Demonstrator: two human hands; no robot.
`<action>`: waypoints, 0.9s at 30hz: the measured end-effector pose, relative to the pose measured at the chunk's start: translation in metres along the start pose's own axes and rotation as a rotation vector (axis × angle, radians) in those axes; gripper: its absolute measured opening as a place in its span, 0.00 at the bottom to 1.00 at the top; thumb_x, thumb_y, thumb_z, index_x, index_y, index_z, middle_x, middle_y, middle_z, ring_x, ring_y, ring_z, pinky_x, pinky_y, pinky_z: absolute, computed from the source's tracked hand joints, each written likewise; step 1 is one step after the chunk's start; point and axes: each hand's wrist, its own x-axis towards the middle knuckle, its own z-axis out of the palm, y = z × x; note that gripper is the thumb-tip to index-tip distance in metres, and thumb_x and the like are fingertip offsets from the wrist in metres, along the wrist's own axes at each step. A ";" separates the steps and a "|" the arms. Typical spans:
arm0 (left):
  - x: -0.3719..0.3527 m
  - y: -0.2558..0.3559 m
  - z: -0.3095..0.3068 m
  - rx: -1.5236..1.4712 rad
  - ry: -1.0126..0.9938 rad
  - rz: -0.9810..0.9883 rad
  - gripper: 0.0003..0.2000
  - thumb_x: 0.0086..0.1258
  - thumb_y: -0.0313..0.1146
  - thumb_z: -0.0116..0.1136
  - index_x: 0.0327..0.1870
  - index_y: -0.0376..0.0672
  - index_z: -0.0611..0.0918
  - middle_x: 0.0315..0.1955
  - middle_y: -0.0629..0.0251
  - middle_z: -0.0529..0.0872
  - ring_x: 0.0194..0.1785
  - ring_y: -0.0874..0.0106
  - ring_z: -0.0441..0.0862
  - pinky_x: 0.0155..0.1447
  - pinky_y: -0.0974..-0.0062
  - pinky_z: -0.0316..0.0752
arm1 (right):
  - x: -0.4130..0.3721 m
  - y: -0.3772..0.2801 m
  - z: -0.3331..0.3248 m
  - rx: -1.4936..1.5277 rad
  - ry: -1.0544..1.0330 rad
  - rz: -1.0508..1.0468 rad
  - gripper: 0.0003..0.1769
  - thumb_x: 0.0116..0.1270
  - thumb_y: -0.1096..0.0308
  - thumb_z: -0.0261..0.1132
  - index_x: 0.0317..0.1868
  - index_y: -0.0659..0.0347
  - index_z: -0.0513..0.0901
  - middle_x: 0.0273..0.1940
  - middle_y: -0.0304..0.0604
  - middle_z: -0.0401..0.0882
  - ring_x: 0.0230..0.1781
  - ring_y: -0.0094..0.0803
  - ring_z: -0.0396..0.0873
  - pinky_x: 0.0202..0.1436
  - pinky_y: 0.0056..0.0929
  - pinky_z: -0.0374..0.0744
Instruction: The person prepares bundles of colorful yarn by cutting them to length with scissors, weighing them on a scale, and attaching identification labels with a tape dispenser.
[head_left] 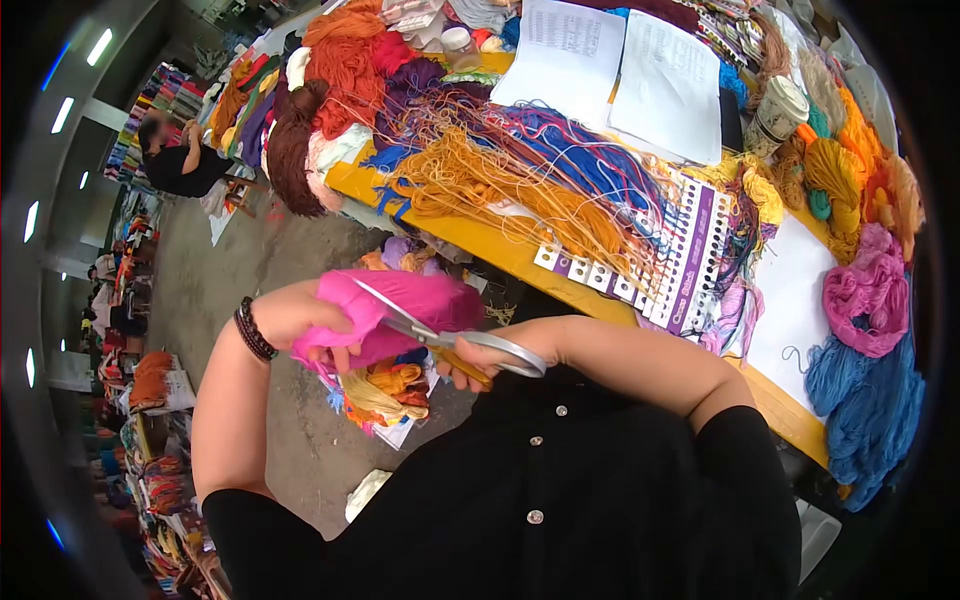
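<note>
My left hand (322,332), with a dark beaded bracelet on its wrist, is closed on a bundle of bright pink yarn or cloth (400,300). The bundle's right end is blurred. My right hand (478,362) grips scissors (402,322) with a grey handle loop and an orange-yellow part. Their blades are parted and point up and left, lying across the front of the pink bundle. Just below the bundle, orange and cream yarn (385,390) shows near the floor.
Ahead, a yellow-edged table (460,240) bears tangled orange and blue threads (540,200), printed sheets (665,90), a punched thread card (690,260) and a patterned cup (776,115). Blue yarn (865,410) hangs at its right. A seated person (180,165) is far left.
</note>
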 end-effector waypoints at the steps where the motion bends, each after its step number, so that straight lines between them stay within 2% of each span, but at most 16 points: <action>1: -0.002 0.000 0.007 0.053 0.001 -0.028 0.12 0.58 0.28 0.54 0.41 0.31 0.77 0.31 0.54 0.84 0.26 0.61 0.86 0.22 0.75 0.78 | 0.005 -0.004 -0.001 0.016 0.008 -0.028 0.47 0.64 0.26 0.33 0.59 0.61 0.67 0.43 0.39 0.70 0.41 0.26 0.70 0.48 0.26 0.70; 4: -0.002 0.000 0.018 0.117 0.027 -0.039 0.09 0.59 0.29 0.56 0.38 0.33 0.79 0.27 0.55 0.85 0.26 0.66 0.86 0.22 0.79 0.74 | 0.005 -0.017 -0.006 -0.151 0.041 -0.105 0.45 0.65 0.27 0.36 0.59 0.62 0.68 0.38 0.34 0.70 0.39 0.23 0.70 0.46 0.24 0.71; 7: -0.006 0.008 0.034 0.248 0.004 -0.039 0.09 0.62 0.30 0.55 0.37 0.33 0.81 0.24 0.55 0.86 0.26 0.71 0.85 0.25 0.81 0.72 | 0.001 -0.020 0.007 -0.180 0.134 -0.208 0.41 0.68 0.30 0.38 0.56 0.62 0.70 0.34 0.35 0.71 0.36 0.23 0.71 0.43 0.25 0.71; 8: -0.004 0.005 0.037 0.284 -0.010 -0.045 0.09 0.62 0.30 0.54 0.37 0.33 0.81 0.24 0.55 0.86 0.27 0.71 0.85 0.25 0.81 0.73 | 0.001 -0.021 0.012 -0.140 0.185 -0.175 0.36 0.68 0.32 0.42 0.48 0.61 0.74 0.32 0.34 0.72 0.34 0.24 0.72 0.41 0.25 0.72; 11: -0.002 0.004 0.048 0.269 0.004 0.007 0.10 0.62 0.27 0.52 0.40 0.32 0.80 0.25 0.55 0.86 0.25 0.75 0.83 0.25 0.82 0.72 | -0.010 -0.019 0.015 -0.100 0.195 -0.085 0.33 0.68 0.35 0.48 0.35 0.62 0.74 0.27 0.36 0.72 0.28 0.25 0.74 0.33 0.25 0.73; 12: -0.003 0.006 0.051 0.251 0.020 0.048 0.11 0.61 0.26 0.51 0.41 0.31 0.80 0.25 0.54 0.86 0.23 0.77 0.81 0.24 0.83 0.72 | -0.014 -0.019 0.018 -0.098 0.201 -0.085 0.33 0.68 0.35 0.48 0.35 0.62 0.74 0.27 0.36 0.72 0.28 0.25 0.74 0.33 0.25 0.73; 14: 0.001 0.006 0.054 0.284 0.029 0.064 0.10 0.61 0.26 0.52 0.41 0.32 0.80 0.26 0.54 0.86 0.23 0.77 0.81 0.24 0.83 0.72 | -0.021 -0.016 0.025 -0.184 0.416 -0.091 0.37 0.65 0.31 0.49 0.32 0.63 0.77 0.23 0.37 0.73 0.23 0.26 0.74 0.27 0.26 0.73; 15: 0.004 0.005 0.057 0.285 -0.007 0.028 0.10 0.62 0.26 0.52 0.42 0.32 0.80 0.26 0.55 0.86 0.23 0.77 0.81 0.25 0.83 0.72 | -0.017 -0.011 0.027 -0.175 0.449 -0.146 0.37 0.63 0.31 0.52 0.32 0.63 0.77 0.23 0.38 0.73 0.22 0.26 0.73 0.27 0.25 0.73; 18: 0.010 -0.002 0.055 0.270 -0.062 0.012 0.10 0.63 0.27 0.53 0.42 0.33 0.80 0.26 0.57 0.86 0.23 0.77 0.80 0.25 0.83 0.72 | -0.015 -0.012 0.028 -0.142 0.424 -0.206 0.35 0.63 0.33 0.55 0.33 0.64 0.78 0.23 0.38 0.73 0.21 0.25 0.74 0.27 0.25 0.73; 21: 0.005 0.003 0.054 0.252 0.078 0.050 0.11 0.62 0.27 0.53 0.44 0.34 0.81 0.25 0.59 0.86 0.23 0.79 0.79 0.25 0.83 0.71 | -0.034 -0.026 0.030 -0.277 0.497 0.044 0.39 0.61 0.29 0.53 0.33 0.65 0.78 0.21 0.40 0.73 0.22 0.27 0.75 0.25 0.26 0.72; 23: 0.009 0.001 0.051 0.246 -0.042 -0.011 0.14 0.61 0.25 0.53 0.49 0.33 0.78 0.28 0.58 0.86 0.24 0.75 0.82 0.25 0.82 0.73 | -0.027 -0.016 0.028 -0.292 0.505 0.031 0.39 0.62 0.30 0.53 0.34 0.65 0.78 0.21 0.39 0.73 0.21 0.27 0.75 0.25 0.27 0.73; 25: 0.015 -0.005 0.054 0.249 -0.119 0.068 0.13 0.59 0.24 0.55 0.46 0.35 0.80 0.29 0.62 0.86 0.26 0.76 0.82 0.26 0.81 0.75 | -0.006 -0.007 0.029 -0.134 0.486 -0.339 0.35 0.62 0.34 0.57 0.33 0.65 0.77 0.20 0.37 0.72 0.21 0.25 0.75 0.25 0.27 0.73; 27: 0.026 -0.021 0.043 0.345 -0.133 0.150 0.11 0.55 0.22 0.57 0.41 0.35 0.82 0.29 0.63 0.85 0.27 0.77 0.82 0.27 0.80 0.78 | -0.015 -0.012 0.032 -0.057 0.452 -0.293 0.33 0.63 0.35 0.57 0.33 0.64 0.76 0.21 0.36 0.71 0.21 0.25 0.73 0.26 0.27 0.73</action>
